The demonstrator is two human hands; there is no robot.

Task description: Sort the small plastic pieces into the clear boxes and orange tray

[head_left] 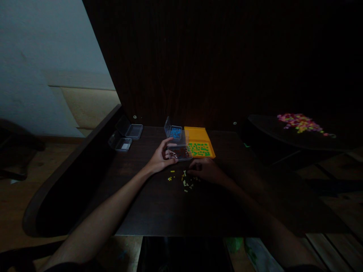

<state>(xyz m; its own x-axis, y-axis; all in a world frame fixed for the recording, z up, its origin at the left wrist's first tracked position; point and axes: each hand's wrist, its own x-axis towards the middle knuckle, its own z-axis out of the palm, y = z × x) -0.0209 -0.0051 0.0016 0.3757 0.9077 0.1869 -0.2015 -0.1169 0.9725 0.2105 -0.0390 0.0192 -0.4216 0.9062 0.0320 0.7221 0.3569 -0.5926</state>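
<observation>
My left hand (pixel 160 158) grips the left side of a clear plastic box (pixel 184 159), its lid raised and small dark brown pieces inside. Just right of that box, my right hand (pixel 205 169) is low over the table with its fingers curled together; whatever they hold is too dark to make out. Beneath and left of its fingertips lie scattered cream pieces (pixel 185 184), with a few yellow pieces (pixel 170 178) further left. Behind the clear box is an open yellow case (pixel 211 153) holding many small green pieces (pixel 200 147).
Another clear box with blue pieces (pixel 176 132) stands open at the back. Two open clear cases, a larger one (pixel 134 131) and a smaller one (pixel 124 145), sit at the left. A colourful heap (pixel 302 122) lies on a dark surface to the right. A tall dark panel rises behind.
</observation>
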